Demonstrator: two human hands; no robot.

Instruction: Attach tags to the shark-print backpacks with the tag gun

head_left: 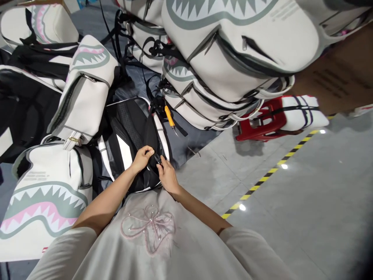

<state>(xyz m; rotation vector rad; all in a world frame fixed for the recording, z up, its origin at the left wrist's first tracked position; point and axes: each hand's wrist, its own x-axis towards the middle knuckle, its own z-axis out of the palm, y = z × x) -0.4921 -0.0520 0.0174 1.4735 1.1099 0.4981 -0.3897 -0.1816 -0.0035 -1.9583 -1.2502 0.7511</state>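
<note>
In front of me a black-and-white backpack (133, 126) lies with its black padded back side up, shoulder straps showing. My left hand (142, 158) is closed, thumb and fingertips pinching the edge of a black strap (150, 136). Close beside it, my right hand (168, 174) is closed on a small black buckle (157, 158) at the strap's lower end. Fingers partly cover the buckle, so its details are hard to make out. Up and to the right of the hands lies an orange-handled tool (169, 116) with a thin metal tip.
White shark-mouth backpacks are stacked high (233, 62) at the upper right. More bags lie at left, including a front-up backpack (49, 198) and a smaller white bag (87, 89). A red stool (259, 122) stands on the grey floor near yellow-black tape (268, 175). A cardboard box (338, 74) is behind.
</note>
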